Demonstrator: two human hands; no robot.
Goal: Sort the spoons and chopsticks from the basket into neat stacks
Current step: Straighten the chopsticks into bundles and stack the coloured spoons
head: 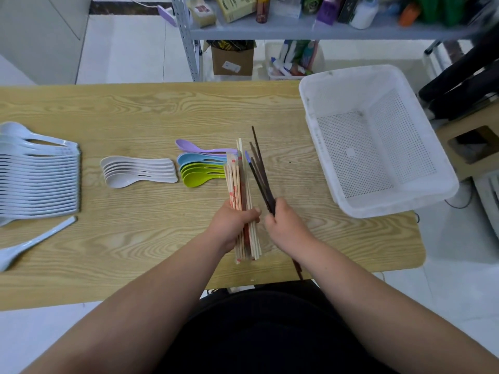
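Left hand (233, 225) grips bamboo chopsticks (239, 184), right hand (283, 225) grips dark chopsticks (259, 168), near table (162, 109) front edge.

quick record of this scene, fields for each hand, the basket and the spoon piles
left hand: grips pale wooden chopsticks
right hand: grips dark brown chopsticks
white perforated plastic basket: right end of wooden table, nothing visible inside
spoon piles: long row of pale spoons far left; white plastic spoons; purple, blue and green spoons
stray: single pale spoon near left

Wooden table (135, 109) on white tiled floor (129, 49); cluttered metal shelf (297, 29) behind.
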